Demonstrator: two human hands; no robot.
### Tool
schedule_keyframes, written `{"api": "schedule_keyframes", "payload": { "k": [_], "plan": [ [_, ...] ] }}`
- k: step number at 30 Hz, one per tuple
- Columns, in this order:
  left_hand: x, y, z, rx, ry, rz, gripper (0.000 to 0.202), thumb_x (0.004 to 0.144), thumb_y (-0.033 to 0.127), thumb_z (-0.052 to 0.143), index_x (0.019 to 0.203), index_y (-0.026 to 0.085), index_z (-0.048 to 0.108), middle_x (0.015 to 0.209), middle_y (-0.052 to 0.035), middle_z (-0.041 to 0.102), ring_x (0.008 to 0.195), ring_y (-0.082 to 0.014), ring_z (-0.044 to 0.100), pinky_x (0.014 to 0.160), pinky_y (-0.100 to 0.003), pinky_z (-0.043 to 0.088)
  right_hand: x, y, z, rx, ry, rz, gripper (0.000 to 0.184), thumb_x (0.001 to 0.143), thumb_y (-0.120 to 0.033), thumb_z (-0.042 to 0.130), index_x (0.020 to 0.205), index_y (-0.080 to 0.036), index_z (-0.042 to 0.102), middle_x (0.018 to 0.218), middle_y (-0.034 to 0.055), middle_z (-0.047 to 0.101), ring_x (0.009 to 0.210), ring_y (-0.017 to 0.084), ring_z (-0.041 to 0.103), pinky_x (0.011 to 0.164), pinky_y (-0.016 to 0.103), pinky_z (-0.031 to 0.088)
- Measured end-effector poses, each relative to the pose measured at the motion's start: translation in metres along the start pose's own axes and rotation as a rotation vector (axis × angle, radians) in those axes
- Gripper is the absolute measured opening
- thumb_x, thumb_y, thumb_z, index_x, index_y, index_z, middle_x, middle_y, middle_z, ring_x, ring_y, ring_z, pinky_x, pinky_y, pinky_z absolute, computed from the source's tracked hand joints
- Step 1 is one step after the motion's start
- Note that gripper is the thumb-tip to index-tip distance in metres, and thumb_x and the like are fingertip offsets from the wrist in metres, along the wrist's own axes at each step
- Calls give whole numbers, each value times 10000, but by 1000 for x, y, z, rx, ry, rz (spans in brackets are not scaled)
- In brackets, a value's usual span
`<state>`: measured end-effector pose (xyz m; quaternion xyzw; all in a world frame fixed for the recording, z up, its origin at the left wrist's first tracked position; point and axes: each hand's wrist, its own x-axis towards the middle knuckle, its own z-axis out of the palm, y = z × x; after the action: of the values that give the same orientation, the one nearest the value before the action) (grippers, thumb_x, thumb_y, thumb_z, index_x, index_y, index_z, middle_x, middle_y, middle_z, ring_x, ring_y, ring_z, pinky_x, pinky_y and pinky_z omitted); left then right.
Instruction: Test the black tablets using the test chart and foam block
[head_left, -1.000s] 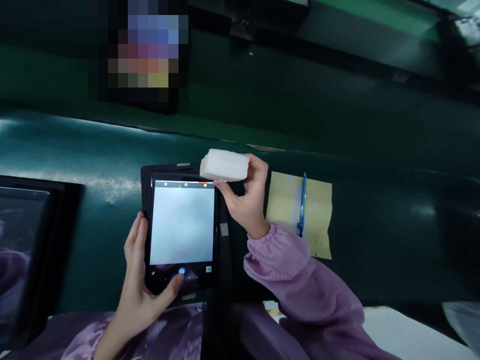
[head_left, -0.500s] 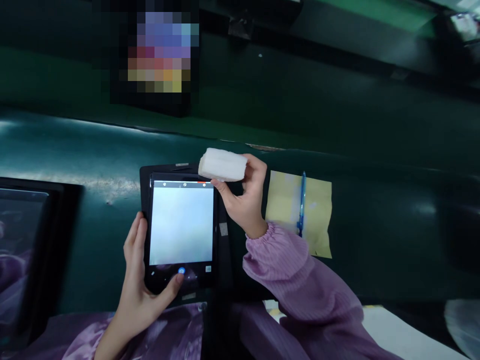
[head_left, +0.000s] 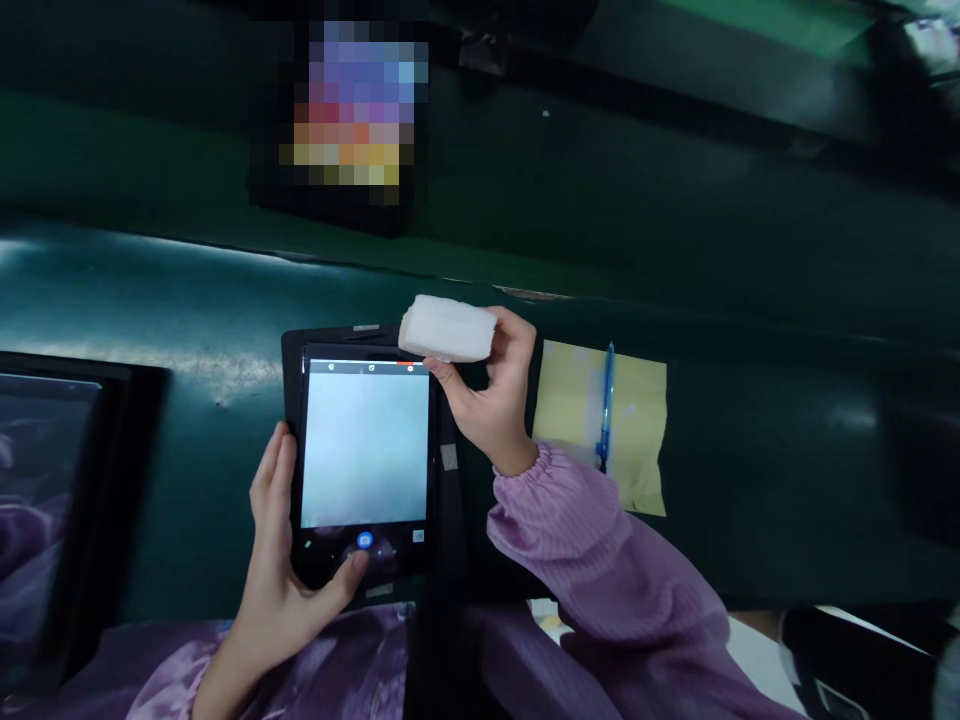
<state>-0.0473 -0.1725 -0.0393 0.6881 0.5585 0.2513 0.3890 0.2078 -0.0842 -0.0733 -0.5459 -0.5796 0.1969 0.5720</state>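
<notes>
Along the bottom edge, closest to the body, purple clothing [head_left: 360, 660] is showing below a green desk [head_left: 757, 440], and a puffed purple sleeve [head_left: 600, 550] is stretching up from the lower right. Just above, the left hand [head_left: 281, 570] is holding a tablet [head_left: 364, 450] by its lower left corner, its fingers lining the left edge and its thumb resting over the bottom border, the tip lying just below a round blue button. The tablet is lying with its lit, pale, almost blank screen facing up, and a dark backing [head_left: 450, 510] is jutting out beneath it. On the left, a dark-framed device [head_left: 41, 470] is sitting well apart from the tablet, its screen reflecting purple. To the right, a yellow paper [head_left: 637, 430] is lying flat, and a blue pen [head_left: 608, 395] is resting lengthwise on it. Over the tablet's upper right corner, the right hand [head_left: 491, 395] is pinching a white block [head_left: 448, 328], its thumb pressing from below and its fingers curling around the right end; whether the block is touching the tablet, I cannot tell. Farther off, beyond the desk's worn seam [head_left: 532, 294], a pixelated patch [head_left: 360, 110] is covering something dark.
</notes>
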Motion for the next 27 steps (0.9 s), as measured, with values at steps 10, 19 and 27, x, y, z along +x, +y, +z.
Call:
{"api": "schedule_keyframes", "payload": {
  "k": [10,19,27],
  "plan": [
    [0,-5,-1,-30,-15,7,1081,875,367,813,1715,385,133,1797,-78,152,1650,-417,140,1311,-680,182,0,3,4,1,4,-10,553,962,-393,764,1391,-315,423,1323,93,635,1198,257,703,893,385,679],
    [-1,-11,1,-114,-18,24,1015,915,362,768,1712,388,140,1795,-90,151,1650,-409,151,1303,-701,173,-3,-39,-101,-256,-157,571,651,971,-484,698,1537,-285,446,1436,140,653,1243,341,690,929,510,657],
    [-4,-16,5,-120,-17,40,960,947,363,727,1709,400,145,1794,-87,162,1647,-415,165,1278,-732,222,5,-70,-71,-819,-389,134,515,1068,-419,511,1563,-275,526,1682,122,409,1590,416,304,1244,722,347]
  ]
}}
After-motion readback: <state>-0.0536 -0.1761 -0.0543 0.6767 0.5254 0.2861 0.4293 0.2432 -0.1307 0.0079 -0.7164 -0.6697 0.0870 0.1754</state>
